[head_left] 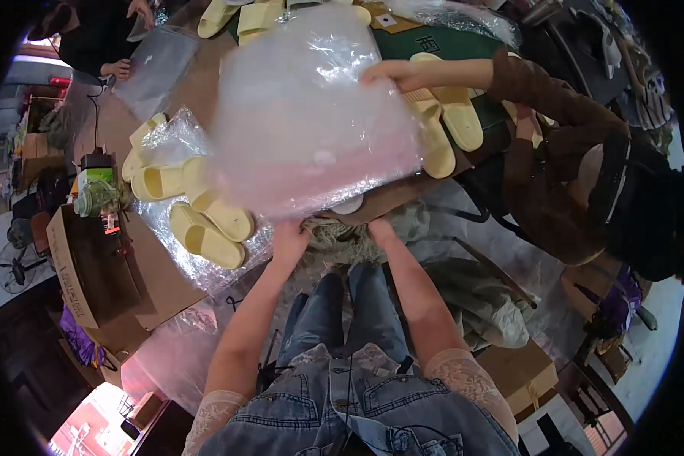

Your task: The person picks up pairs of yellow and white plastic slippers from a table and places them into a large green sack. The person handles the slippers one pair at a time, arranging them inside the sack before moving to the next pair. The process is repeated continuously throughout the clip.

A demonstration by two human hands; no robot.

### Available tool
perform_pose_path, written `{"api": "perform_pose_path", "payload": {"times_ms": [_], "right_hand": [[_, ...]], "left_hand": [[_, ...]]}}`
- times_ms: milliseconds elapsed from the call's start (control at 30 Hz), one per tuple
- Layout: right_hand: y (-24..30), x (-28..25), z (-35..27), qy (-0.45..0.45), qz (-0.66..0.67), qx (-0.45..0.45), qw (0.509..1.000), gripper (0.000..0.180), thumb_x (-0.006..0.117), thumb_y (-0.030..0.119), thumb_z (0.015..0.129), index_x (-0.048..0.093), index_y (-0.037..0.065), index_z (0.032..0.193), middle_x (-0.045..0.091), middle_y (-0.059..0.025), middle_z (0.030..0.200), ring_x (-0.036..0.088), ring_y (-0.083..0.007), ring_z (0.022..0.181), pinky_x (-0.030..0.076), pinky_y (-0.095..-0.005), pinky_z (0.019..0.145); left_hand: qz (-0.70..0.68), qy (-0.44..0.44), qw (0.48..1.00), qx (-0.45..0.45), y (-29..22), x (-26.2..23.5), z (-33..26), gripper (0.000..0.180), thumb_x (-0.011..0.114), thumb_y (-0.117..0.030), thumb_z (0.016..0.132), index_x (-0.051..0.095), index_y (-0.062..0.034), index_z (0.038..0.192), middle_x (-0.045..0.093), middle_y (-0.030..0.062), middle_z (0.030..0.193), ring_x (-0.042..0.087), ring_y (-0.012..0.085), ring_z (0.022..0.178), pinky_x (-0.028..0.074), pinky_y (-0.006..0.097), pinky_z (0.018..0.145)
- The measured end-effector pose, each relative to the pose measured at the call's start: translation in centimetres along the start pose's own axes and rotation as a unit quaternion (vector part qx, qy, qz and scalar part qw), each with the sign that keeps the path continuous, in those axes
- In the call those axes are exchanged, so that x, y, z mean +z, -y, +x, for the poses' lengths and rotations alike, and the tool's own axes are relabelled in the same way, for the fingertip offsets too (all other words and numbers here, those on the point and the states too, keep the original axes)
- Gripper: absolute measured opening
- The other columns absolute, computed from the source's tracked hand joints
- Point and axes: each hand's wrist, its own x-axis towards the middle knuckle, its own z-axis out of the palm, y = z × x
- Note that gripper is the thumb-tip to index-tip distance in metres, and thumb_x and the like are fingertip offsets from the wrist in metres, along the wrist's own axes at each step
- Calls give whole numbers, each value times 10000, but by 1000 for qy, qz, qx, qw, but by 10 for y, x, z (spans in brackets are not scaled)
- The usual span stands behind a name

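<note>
A big clear plastic sheet or bag [304,129], smeared by motion, covers the middle of the table in front of me. My left hand [290,242] is at its lower left edge, with curled fingers partly hidden. Farther right, my right hand [382,230] is by the table's front edge, its fingertips out of sight. Between my hands a pale rounded thing [348,205] peeks out under the plastic. A co-worker's hand [394,74] reaches in from the right onto the sheet. Pale yellow slippers [209,237] lie beside it on the left.
More yellow slippers [456,114] are on the right, near a dark green mat [463,45]. At the far left another person's hand [117,69] touches clear plastic bags [158,64]. An open cardboard box [68,262] stands left. A grey-green sack [463,292] is beside my knees.
</note>
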Motion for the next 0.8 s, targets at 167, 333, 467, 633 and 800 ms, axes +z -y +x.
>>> {"api": "perform_pose_path", "payload": {"times_ms": [167,333,467,633,800], "right_hand": [[-6,-7,10,-4,-13,52,999,495,596,287,904,479,44,1319,558,-106,1180,540,-207,1020,456,-362,843],[-35,1,12,34,46,-108,993,598,582,328,930,358,54,1413,511,-81,1281,510,-213,1111,437,-377,901],[-107,5,62,-14,53,-174,983,632,583,329,934,314,81,1448,436,-70,1387,448,-219,1210,383,-390,988],[-60,8,70,-17,-32,-135,990,614,590,323,928,346,67,1430,436,-90,1403,440,-238,1240,375,-387,1010],[-10,-7,70,-54,-177,-124,975,589,599,316,921,391,42,1400,467,-109,1386,462,-258,1238,391,-378,1004]], "left_hand": [[23,-74,997,9,18,24,2,203,698,-176,777,698,-15,901,641,221,750,623,409,762,488,482,702],[-25,-225,971,70,19,27,5,219,682,-179,783,702,-23,936,665,218,822,618,438,803,488,460,721],[-18,-205,978,18,15,39,27,198,681,-156,776,694,-8,907,668,216,828,615,447,801,485,467,705],[23,-225,974,-25,14,43,47,203,669,-143,752,686,8,886,657,238,827,624,426,777,485,471,685],[-5,-208,975,-81,3,40,50,224,658,-134,729,674,26,885,633,251,774,611,430,743,482,471,687]]}}
